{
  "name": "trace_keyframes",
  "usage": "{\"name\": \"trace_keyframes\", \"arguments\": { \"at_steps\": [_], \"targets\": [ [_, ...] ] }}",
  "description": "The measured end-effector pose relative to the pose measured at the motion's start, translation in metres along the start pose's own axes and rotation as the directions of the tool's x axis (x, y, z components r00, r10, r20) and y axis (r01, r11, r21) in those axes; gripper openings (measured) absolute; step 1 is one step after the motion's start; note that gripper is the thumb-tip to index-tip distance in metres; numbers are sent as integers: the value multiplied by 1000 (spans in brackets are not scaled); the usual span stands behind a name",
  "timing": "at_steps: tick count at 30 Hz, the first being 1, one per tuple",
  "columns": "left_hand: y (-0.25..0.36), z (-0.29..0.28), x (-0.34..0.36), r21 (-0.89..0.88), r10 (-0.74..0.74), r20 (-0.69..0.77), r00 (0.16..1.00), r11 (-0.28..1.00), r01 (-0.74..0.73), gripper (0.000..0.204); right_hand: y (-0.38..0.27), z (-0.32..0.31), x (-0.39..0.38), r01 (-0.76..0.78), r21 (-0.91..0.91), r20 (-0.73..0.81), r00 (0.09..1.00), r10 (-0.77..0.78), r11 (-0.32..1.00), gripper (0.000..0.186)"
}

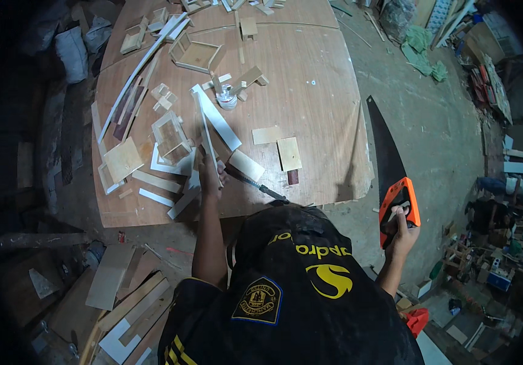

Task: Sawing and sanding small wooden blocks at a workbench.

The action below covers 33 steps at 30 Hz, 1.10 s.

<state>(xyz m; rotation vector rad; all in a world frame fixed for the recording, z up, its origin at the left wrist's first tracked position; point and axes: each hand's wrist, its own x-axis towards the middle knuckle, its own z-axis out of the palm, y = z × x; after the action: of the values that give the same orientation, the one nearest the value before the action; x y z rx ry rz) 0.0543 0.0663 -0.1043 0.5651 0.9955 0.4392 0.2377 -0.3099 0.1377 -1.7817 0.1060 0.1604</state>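
Observation:
My right hand [401, 228] is closed round the orange and black handle of a handsaw [389, 149]. Its dark blade points up and away, off the table's right side. Over the table's near part, my left hand [211, 176] grips a narrow white wooden strip [205, 125], which slants away from me. A wider white board [219, 118] meets or overlaps the strip at its far end; whether they are joined I cannot tell. Just right of that hand lie a pale wooden block [246, 165] and a slim dark tool [272, 193] at the table's near edge.
The wooden table [310, 67] carries an open wooden box [197, 55], a small white container [226, 98], thin rectangular panels [289, 153] and several offcuts on its left. Boards [112, 277] lean at lower left. Clutter [499, 255] covers the floor at right.

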Motion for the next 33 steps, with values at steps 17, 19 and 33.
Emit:
{"name": "trace_keyframes", "arguments": {
  "at_steps": [17, 19, 33],
  "targets": [
    [-44, 82, -122, 285, 7, 362, 932, 951, -118, 45, 12, -67, 62, 50, 93, 228, 971, -70, 994, 11],
    [-56, 95, -111, 449, 63, 284, 957, 873, -191, 44, 22, -87, 70, 69, 117, 239, 966, -95, 991, 9],
    [-77, 195, -119, 768, 346, 284, 894, 476, -428, 45, 63, -195, 110, 3, 177, 133, 991, -27, 984, 9]
  ]
}}
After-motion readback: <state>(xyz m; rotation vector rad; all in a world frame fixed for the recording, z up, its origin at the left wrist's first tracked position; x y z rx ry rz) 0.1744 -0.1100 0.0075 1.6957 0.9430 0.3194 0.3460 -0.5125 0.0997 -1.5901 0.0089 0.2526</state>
